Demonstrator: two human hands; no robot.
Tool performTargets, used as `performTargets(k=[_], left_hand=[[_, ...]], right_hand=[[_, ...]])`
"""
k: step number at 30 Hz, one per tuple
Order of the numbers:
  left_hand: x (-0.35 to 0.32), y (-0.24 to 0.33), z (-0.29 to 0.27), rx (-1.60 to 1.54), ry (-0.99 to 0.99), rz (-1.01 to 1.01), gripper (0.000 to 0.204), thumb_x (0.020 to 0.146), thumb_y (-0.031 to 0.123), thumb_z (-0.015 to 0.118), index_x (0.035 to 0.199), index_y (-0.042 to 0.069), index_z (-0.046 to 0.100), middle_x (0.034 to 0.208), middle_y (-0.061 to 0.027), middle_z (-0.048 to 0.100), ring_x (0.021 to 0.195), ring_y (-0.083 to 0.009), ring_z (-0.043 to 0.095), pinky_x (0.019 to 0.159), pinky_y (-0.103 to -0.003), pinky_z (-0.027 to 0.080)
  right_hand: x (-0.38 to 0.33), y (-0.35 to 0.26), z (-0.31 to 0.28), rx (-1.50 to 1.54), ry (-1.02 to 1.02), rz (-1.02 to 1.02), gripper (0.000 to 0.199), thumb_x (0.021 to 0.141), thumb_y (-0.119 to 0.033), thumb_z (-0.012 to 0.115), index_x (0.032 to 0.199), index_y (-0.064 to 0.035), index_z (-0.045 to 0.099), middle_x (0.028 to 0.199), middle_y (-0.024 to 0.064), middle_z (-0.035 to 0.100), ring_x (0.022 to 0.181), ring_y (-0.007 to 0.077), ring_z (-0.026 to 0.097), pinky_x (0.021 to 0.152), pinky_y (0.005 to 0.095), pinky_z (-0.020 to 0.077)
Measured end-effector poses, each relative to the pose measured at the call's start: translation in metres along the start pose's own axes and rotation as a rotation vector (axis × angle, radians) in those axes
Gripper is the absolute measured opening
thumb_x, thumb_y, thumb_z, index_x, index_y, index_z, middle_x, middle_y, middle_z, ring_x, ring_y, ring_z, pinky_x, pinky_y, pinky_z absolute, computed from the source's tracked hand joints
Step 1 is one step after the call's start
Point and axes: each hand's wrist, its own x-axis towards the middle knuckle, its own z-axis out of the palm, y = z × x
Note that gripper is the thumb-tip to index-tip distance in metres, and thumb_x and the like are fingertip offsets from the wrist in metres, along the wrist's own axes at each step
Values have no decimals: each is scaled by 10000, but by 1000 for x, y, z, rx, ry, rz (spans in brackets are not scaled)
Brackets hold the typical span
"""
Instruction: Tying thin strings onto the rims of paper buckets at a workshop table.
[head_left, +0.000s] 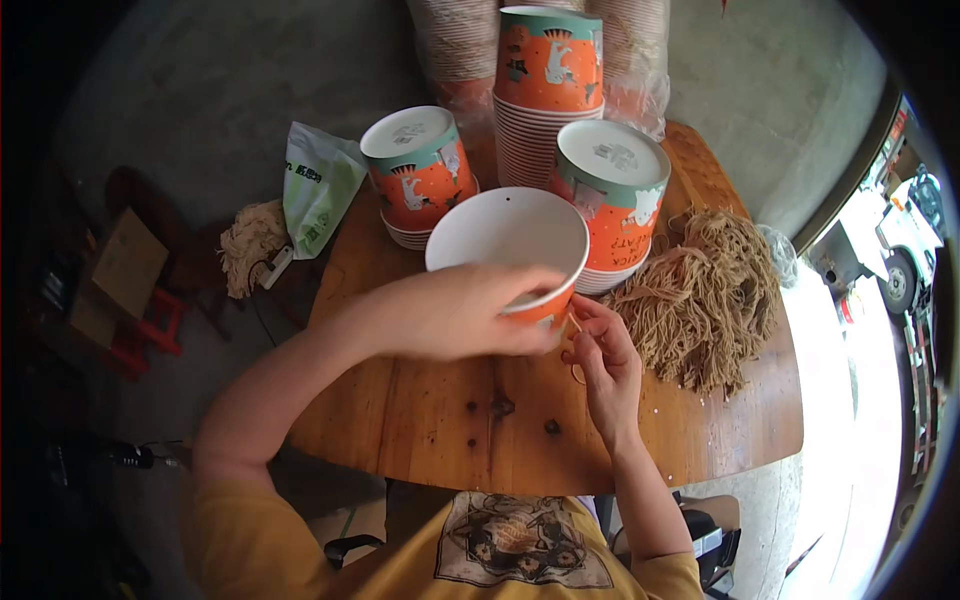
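A white-lined orange paper bucket (505,228) stands tilted, mouth up, over the middle of the wooden table (430,430). My left hand (490,310), slightly blurred, reaches across its near side with the fingers over the rim, gripping it. A small dark hole shows in the far inner wall. Beside the bucket's right side, my right hand (605,360) pinches a thin tan cord (577,376) between thumb and fingers. Part of the cord curls below the fingertips; its other end is hidden by the bucket. A large heap of tan cords (705,300) lies right of my right hand.
Upside-down bucket stacks stand behind: a short left one (420,180), a right one (612,200) and a tall one (550,80). Wrapped stacks (455,50) rise against the wall. A green-white plastic bag (320,190) and pale cords (253,240) sit left of the table.
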Motion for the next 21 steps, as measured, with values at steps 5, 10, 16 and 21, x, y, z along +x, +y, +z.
performTargets(k=[5, 10, 16, 21], left_hand=[[-38, -47, 30, 476, 283, 220, 288, 844, 59, 578, 1131, 58, 554, 1004, -141, 625, 956, -309, 600, 883, -407, 457], [-32, -28, 34, 326, 371, 140, 215, 864, 60, 554, 1078, 35, 559, 944, -141, 642, 900, -330, 617, 812, -428, 478], [-38, 1, 26, -11, 336, -81, 348, 879, 42, 549, 1226, 26, 528, 1037, -128, 650, 937, -196, 642, 795, -307, 497], [-46, -5, 29, -126, 393, -79, 431, 868, 2, 532, 1295, 47, 496, 1118, -99, 635, 977, -118, 598, 858, -287, 483]], right_hand=[[0, 9, -1, 132, -10, 87, 101, 930, -81, 501, 905, 6, 547, 1151, 52, 563, 748, 53, 517, 630, 205, 453], [-18, -9, 10, -247, 41, -80, 75, 875, -68, 576, 833, -8, 562, 629, 34, 507, 543, 66, 467, 507, 230, 400], [-23, -46, 26, -425, 20, -114, 69, 830, -87, 629, 828, -43, 577, 604, 74, 541, 482, 125, 509, 466, 258, 414], [-13, -48, 34, -443, 22, -190, 82, 804, -84, 639, 805, -39, 570, 621, 78, 552, 492, 150, 535, 469, 277, 428]])
